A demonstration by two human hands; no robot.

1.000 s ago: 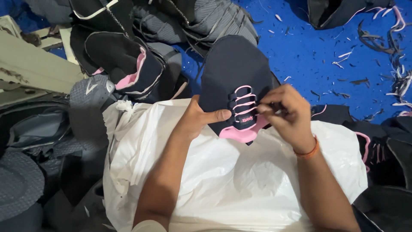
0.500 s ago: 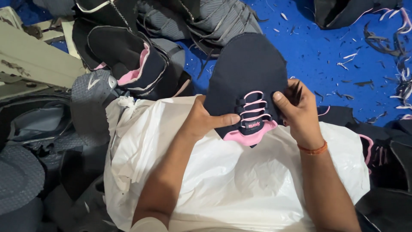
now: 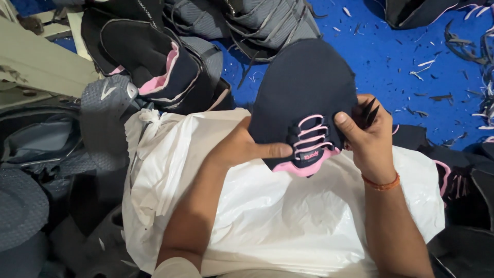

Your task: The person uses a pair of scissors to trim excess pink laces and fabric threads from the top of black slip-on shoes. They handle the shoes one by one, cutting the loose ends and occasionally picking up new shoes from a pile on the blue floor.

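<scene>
I hold a flat dark navy shoe upper (image 3: 303, 87) with pink laces and a pink tongue above a white plastic sack (image 3: 267, 216) on my lap. My left hand (image 3: 242, 152) grips its left edge, thumb pressed across the front beside the laces. My right hand (image 3: 368, 141) grips the right edge, thumb on the lace rows, with black lace ends (image 3: 369, 113) sticking up between its fingers. An orange band circles my right wrist.
A stack of dark uppers with pink lining (image 3: 154, 62) lies at upper left, grey laced uppers (image 3: 257, 20) at top. More dark pieces (image 3: 463, 180) sit at right. Blue floor (image 3: 411, 62) is strewn with trimmed scraps. A grey cap-shaped piece (image 3: 20, 206) lies at left.
The upper has been lifted and tilted more upright. My right hand slid from the lace rows to the right edge, still pinching the lace ends.
</scene>
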